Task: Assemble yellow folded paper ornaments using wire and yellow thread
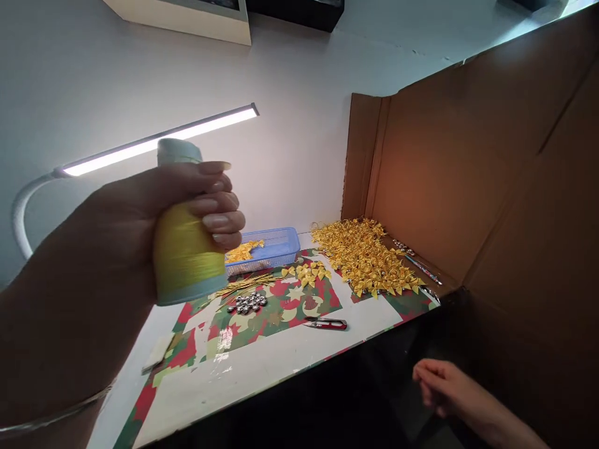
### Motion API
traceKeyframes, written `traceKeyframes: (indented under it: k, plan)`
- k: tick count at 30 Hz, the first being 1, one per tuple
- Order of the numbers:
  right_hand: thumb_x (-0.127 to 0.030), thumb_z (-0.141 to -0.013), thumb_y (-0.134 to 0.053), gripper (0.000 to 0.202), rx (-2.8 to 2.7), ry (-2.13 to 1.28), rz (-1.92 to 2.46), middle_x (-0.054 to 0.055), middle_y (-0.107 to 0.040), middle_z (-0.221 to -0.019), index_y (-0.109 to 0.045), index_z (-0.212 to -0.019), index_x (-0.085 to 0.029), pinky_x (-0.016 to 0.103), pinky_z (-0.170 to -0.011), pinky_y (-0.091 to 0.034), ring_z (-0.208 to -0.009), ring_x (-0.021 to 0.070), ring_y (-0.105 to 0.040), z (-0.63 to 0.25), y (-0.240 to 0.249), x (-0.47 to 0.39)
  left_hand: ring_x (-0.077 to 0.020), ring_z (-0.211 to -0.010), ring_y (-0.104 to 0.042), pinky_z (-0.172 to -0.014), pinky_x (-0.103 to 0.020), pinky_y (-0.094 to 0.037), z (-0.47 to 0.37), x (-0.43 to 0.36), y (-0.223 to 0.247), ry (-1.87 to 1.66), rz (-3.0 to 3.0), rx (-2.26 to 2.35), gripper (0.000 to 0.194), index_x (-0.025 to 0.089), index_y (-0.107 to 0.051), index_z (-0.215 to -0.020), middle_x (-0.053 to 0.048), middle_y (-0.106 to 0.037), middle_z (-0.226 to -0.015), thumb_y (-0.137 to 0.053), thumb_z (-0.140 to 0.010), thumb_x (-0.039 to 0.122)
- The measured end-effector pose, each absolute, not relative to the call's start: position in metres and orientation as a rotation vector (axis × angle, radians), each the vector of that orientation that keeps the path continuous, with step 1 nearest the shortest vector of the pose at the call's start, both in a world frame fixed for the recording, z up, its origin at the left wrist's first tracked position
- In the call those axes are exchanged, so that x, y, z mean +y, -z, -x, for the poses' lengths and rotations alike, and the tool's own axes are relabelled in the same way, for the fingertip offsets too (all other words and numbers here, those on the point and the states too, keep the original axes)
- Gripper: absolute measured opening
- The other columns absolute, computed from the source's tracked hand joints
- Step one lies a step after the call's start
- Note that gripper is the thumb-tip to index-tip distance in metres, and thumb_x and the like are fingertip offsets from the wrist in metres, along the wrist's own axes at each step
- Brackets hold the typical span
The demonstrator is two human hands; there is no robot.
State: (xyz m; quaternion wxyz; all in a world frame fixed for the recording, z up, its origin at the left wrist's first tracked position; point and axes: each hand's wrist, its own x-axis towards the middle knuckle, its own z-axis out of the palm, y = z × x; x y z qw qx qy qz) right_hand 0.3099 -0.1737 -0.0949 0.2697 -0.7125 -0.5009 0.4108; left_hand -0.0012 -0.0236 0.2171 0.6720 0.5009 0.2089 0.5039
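Two hands in view: left hand (140, 243) is wrapped tight around a yellow thread spool (187, 249), held up above the surface (262, 368). Right hand (442, 386) hangs low, loosely curled, holding nothing (thread snips (326, 323) lie between them, further out).

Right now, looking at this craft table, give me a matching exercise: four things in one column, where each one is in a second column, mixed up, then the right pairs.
Things:
1. spool of yellow thread
2. snips
3. blue basket
4. silver bells

Places:
A. on the patterned paper, left of the snips
B. held up in the left hand
C. at the back, by the wall
D. lying on the patterned paper near the table's front edge

Pairs: 1-B, 2-D, 3-C, 4-A
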Motion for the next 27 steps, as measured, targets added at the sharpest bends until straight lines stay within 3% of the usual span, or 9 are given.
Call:
traceKeyframes:
  k: [4, 6, 8, 10, 13, 17, 21, 24, 27]
  plan:
    - [-0.05, -0.074, -0.057, 0.045, -1.55, -1.047, 1.965, 0.017, -0.068, -0.114, -0.073, -0.101, -0.017, 0.049, -0.102, -0.041, -0.115, 0.0362, -0.058, -0.319, 0.079, -0.177, -0.0052, -0.042, -0.051, -0.04, -0.018, -0.051, -0.004, -0.023, -0.216, -0.924, -1.493, 0.475, 0.025, 0.013, -0.055, -0.059, 0.004, -0.048, -0.05, -0.055, -0.084, 0.006]
    - [-0.048, -0.072, -0.062, 0.049, -1.637, -0.97, 1.989, 0.024, -0.068, -0.107, -0.075, -0.101, -0.011, 0.064, -0.099, -0.036, -0.108, 0.0458, -0.058, -0.328, 0.044, -0.173, -0.0063, -0.041, -0.051, -0.038, -0.018, -0.049, -0.007, -0.027, -0.215, -0.919, -1.635, 0.593, 0.025, 0.014, -0.055, -0.055, 0.003, -0.049, -0.049, -0.064, -0.078, 0.011]
    - [-0.049, -0.087, -0.054, 0.042, -1.751, -0.923, 1.836, 0.013, -0.067, -0.115, -0.071, -0.113, -0.021, 0.051, -0.103, -0.04, -0.111, 0.0337, -0.059, -0.325, -0.002, -0.165, -0.0087, -0.042, -0.051, -0.037, -0.019, -0.048, -0.012, -0.035, -0.216, -0.892, -1.813, 0.699, 0.026, 0.016, -0.057, -0.053, 0.001, -0.051, -0.048, -0.069, -0.075, 0.018]
    - [-0.049, -0.096, -0.048, 0.04, -1.746, -0.924, 1.518, 0.008, -0.063, -0.123, -0.061, -0.127, -0.027, 0.035, -0.08, -0.053, -0.094, 0.022, -0.064, -0.307, -0.05, -0.154, -0.0099, -0.043, -0.051, -0.037, -0.019, -0.046, -0.017, -0.045, -0.217, -0.829, -1.983, 0.782, 0.028, 0.016, -0.058, -0.053, 0.0, -0.053, -0.048, -0.069, -0.076, 0.028]
    - [-0.045, -0.095, -0.059, 0.033, -1.55, -0.877, 1.095, 0.004, -0.057, -0.131, -0.056, -0.124, -0.032, 0.02, -0.069, -0.052, -0.122, 0.0198, -0.053, -0.26, -0.11, -0.135, -0.0094, -0.04, -0.049, -0.035, -0.017, -0.04, -0.02, -0.058, -0.218, -0.758, -2.135, 0.876, 0.034, 0.016, -0.06, -0.054, 0.0, -0.054, -0.048, -0.066, -0.078, 0.04]
    - [-0.039, -0.082, -0.077, 0.046, -1.443, -1.316, 0.646, 0.007, -0.049, -0.136, -0.049, -0.116, -0.026, 0.019, -0.063, -0.054, -0.125, 0.0208, -0.051, -0.202, -0.145, -0.112, -0.0131, -0.04, -0.051, -0.037, -0.022, -0.042, -0.014, -0.063, -0.218, -0.739, -2.082, 0.901, 0.036, 0.017, -0.061, -0.053, -0.002, -0.056, -0.047, -0.071, -0.076, 0.044]
    - [-0.034, -0.076, -0.083, 0.052, -1.483, -1.589, 0.512, 0.004, -0.061, -0.1, -0.049, -0.113, -0.021, 0.021, -0.054, -0.051, -0.082, 0.016, -0.066, -0.177, -0.144, -0.096, -0.0148, -0.041, -0.052, -0.041, -0.024, -0.041, -0.003, -0.063, -0.213, -0.735, -1.947, 0.956, 0.038, 0.018, -0.061, -0.052, -0.002, -0.056, -0.047, -0.074, -0.073, 0.046]
    - [-0.037, -0.087, -0.072, 0.026, -1.6, -1.478, 0.605, -0.008, -0.046, -0.061, -0.058, -0.095, -0.017, 0.015, -0.044, -0.033, -0.047, 0.0035, -0.04, -0.173, -0.141, -0.094, -0.0146, -0.046, -0.05, -0.044, -0.024, -0.038, 0.005, -0.063, -0.204, -0.742, -1.873, 0.995, 0.038, 0.017, -0.061, -0.051, -0.002, -0.055, -0.048, -0.076, -0.072, 0.045]
    - [-0.041, -0.09, -0.067, 0.031, -1.688, -1.259, 0.655, -0.006, -0.041, -0.063, -0.06, -0.075, -0.015, 0.017, -0.047, -0.025, -0.055, 0.0046, -0.032, -0.176, -0.145, -0.094, -0.0152, -0.049, -0.051, -0.047, -0.025, -0.04, 0.01, -0.063, -0.189, -0.745, -1.738, 0.94, 0.037, 0.016, -0.061, -0.052, -0.003, -0.056, -0.05, -0.076, -0.075, 0.041]
